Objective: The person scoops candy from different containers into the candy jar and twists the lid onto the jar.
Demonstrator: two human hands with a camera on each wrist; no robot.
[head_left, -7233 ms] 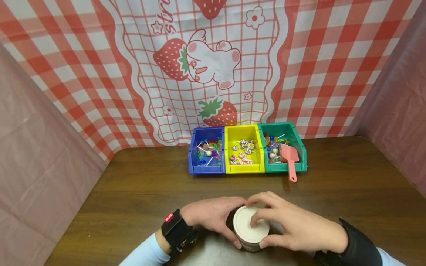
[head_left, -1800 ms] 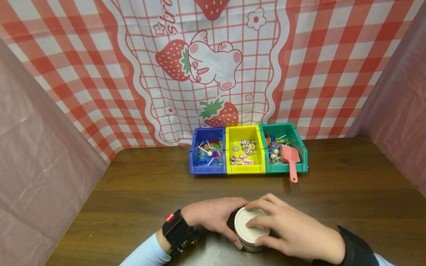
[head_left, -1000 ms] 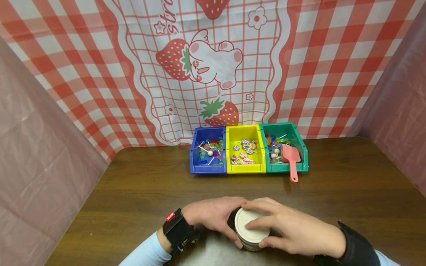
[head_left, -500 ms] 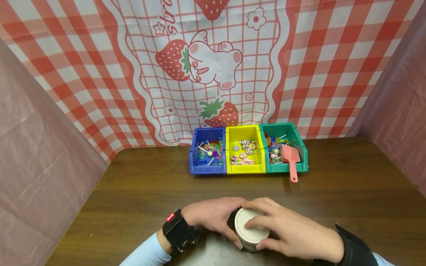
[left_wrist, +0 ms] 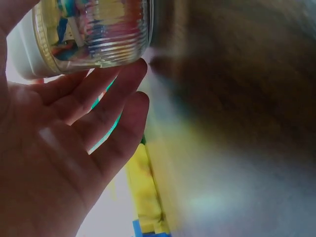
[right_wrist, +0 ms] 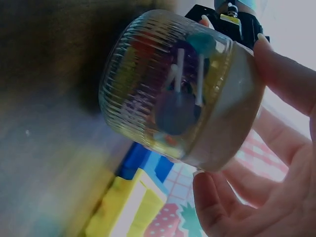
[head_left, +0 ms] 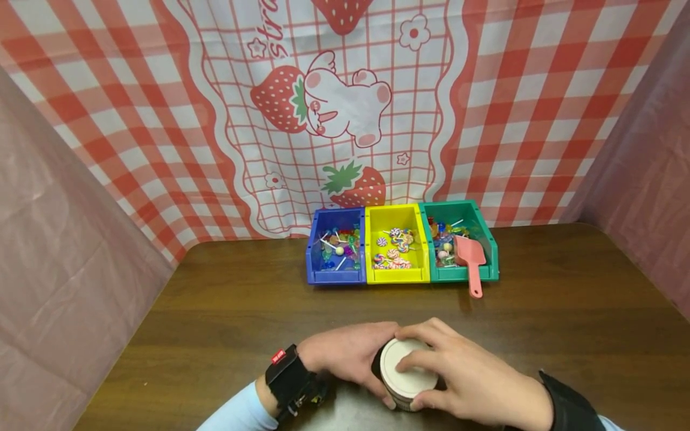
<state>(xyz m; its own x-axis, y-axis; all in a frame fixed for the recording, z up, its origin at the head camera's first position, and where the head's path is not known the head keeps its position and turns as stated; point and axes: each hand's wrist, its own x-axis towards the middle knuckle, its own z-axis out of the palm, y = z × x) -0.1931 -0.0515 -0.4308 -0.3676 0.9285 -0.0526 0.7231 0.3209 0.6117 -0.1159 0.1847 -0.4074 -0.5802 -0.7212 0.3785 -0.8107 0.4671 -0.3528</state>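
Note:
A small ribbed clear jar [right_wrist: 163,84] with a cream lid [head_left: 405,383] stands near the front of the table. Through its wall, lollipops and colourful candies show in the right wrist view. My left hand [head_left: 347,354] wraps the jar's side, thumb at the front and fingers behind, partly hidden in the head view. In the left wrist view, the fingers lie along the glass. My right hand [head_left: 474,377] grips the lid's rim between thumb and fingers, and one bent finger lies over its top. The lid sits level on the jar.
Blue [head_left: 336,276], yellow [head_left: 398,275] and green [head_left: 487,239] bins stand joined behind the hands, holding lollipops and candies. A pink scoop [head_left: 470,254] leans over the green bin's front. A checked cloth [head_left: 512,120] hangs behind the wooden table [head_left: 226,311].
The right hand's fingers shift slightly around the lid's rim and its wrist turns a little between frames. The left hand and the jar keep nearly the same place. The bins and scoop stay put.

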